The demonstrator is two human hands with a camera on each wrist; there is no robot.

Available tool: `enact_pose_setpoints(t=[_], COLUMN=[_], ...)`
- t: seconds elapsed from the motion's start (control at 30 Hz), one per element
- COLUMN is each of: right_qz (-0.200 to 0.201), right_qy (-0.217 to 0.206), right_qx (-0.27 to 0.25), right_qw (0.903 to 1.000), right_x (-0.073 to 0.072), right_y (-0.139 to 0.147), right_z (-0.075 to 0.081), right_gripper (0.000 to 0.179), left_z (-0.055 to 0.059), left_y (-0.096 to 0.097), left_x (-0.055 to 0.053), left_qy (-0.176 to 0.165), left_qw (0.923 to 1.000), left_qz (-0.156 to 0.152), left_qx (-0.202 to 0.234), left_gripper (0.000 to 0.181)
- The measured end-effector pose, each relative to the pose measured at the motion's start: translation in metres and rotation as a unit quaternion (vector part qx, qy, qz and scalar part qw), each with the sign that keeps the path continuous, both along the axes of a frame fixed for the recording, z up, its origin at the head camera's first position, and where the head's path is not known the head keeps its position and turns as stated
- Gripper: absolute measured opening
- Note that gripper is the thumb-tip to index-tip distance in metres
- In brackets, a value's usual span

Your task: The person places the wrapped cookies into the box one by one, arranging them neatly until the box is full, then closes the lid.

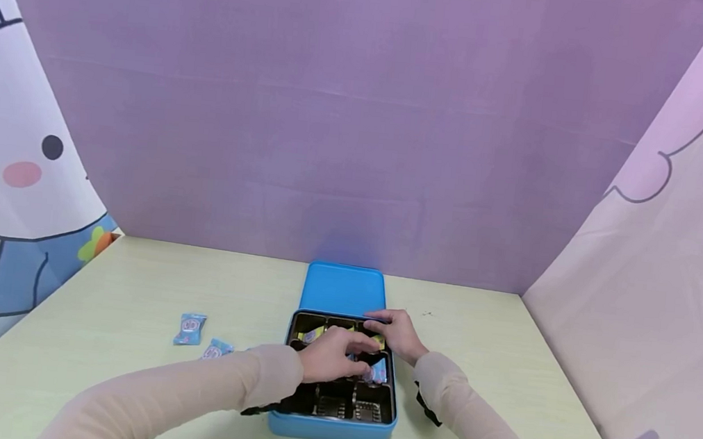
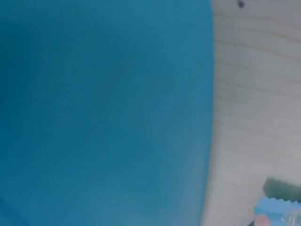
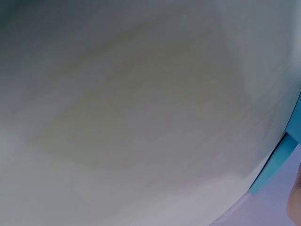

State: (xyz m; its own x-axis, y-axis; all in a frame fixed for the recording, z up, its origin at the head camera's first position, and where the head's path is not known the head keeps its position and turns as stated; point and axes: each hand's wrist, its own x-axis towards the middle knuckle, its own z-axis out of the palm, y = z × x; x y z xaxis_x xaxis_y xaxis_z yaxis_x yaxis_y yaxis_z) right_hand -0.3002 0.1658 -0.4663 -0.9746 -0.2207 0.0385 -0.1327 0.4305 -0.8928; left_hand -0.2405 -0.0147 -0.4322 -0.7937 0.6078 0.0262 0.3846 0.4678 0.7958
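Note:
A blue box [image 1: 333,430] with a black divided insert stands on the table, its blue lid [image 1: 345,289] folded back behind it. My left hand [image 1: 334,357] hovers over the middle row, thumb and fingers spread apart. A blue wrapped candy [image 1: 379,370] lies in the middle right compartment, close to those fingertips. My right hand [image 1: 400,335] rests at the box's back right corner, fingers extended over the rim. Yellow wrapped candies [image 1: 311,334] sit in the back row, partly hidden by both hands. Two front compartments [image 1: 331,407] show bare ridged bottoms.
Left of the box, a blue wrapped candy [image 1: 190,329] lies on the pale table [image 1: 245,287], with another blue candy [image 1: 217,349] near my left sleeve. A purple backdrop [image 1: 358,143] rises behind. In the left wrist view, the blue box wall [image 2: 108,113] fills most of the picture.

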Motion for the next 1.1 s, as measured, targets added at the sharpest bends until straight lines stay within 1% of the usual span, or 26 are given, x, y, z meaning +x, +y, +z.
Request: enact_pose_setpoints(t=[0.13, 0.23, 0.37, 0.4, 0.43, 0.5, 0.57, 0.63, 0.67, 0.73, 0.97, 1.03, 1.1], right_qz=[-0.001, 0.005, 0.007, 0.007, 0.008, 0.007, 0.008, 0.009, 0.008, 0.008, 0.005, 0.006, 0.01], right_qy=[0.002, 0.004, 0.006, 0.006, 0.004, 0.004, 0.005, 0.007, 0.009, 0.008, 0.006, 0.001, 0.003], right_qx=[0.008, 0.012, 0.015, 0.014, 0.01, 0.008, 0.006, 0.006, 0.007, 0.007, 0.003, -0.003, -0.003], right_qw=[1.0, 0.9999, 0.9998, 0.9999, 0.9999, 0.9999, 0.9999, 0.9999, 0.9999, 0.9999, 1.0, 1.0, 0.9999], right_x=[-0.001, -0.001, 0.0, 0.0, 0.003, 0.003, 0.002, 0.002, -0.001, -0.002, -0.001, 0.002, 0.006], right_y=[0.0, 0.001, 0.001, 0.001, 0.001, 0.001, 0.001, 0.001, 0.002, 0.002, 0.001, 0.0, -0.001], right_z=[-0.003, -0.004, -0.005, -0.005, -0.001, -0.001, -0.001, -0.001, -0.005, -0.005, -0.005, -0.003, 0.003], right_gripper=[0.022, 0.024, 0.024, 0.024, 0.025, 0.025, 0.026, 0.026, 0.026, 0.027, 0.027, 0.027, 0.027], left_z=[0.0, 0.003, 0.011, 0.014, 0.017, 0.022, 0.027, 0.029, 0.03, 0.031, 0.034, 0.035, 0.037], left_y=[-0.006, -0.012, -0.021, -0.023, -0.025, -0.03, -0.035, -0.039, -0.042, -0.048, -0.069, -0.076, -0.083], left_x=[0.0, 0.001, 0.005, 0.006, 0.006, 0.009, 0.01, 0.011, 0.012, 0.012, 0.019, 0.021, 0.023], left_qy=[-0.01, -0.02, -0.03, -0.028, -0.027, -0.024, -0.014, -0.007, -0.002, 0.002, -0.02, -0.023, -0.027], left_qw=[0.9999, 0.9996, 0.9991, 0.9992, 0.9992, 0.9994, 0.9995, 0.9997, 0.9997, 0.9999, 0.9997, 0.9994, 0.999], left_qz=[-0.004, -0.012, -0.019, -0.019, -0.018, -0.019, -0.016, -0.014, -0.013, -0.009, 0.002, 0.009, 0.015], left_qx=[-0.008, -0.018, -0.022, -0.023, -0.023, -0.019, -0.022, -0.02, -0.018, -0.015, 0.015, 0.024, 0.034], left_gripper=[0.035, 0.036, 0.037, 0.038, 0.038, 0.039, 0.039, 0.039, 0.039, 0.039, 0.039, 0.039, 0.04])
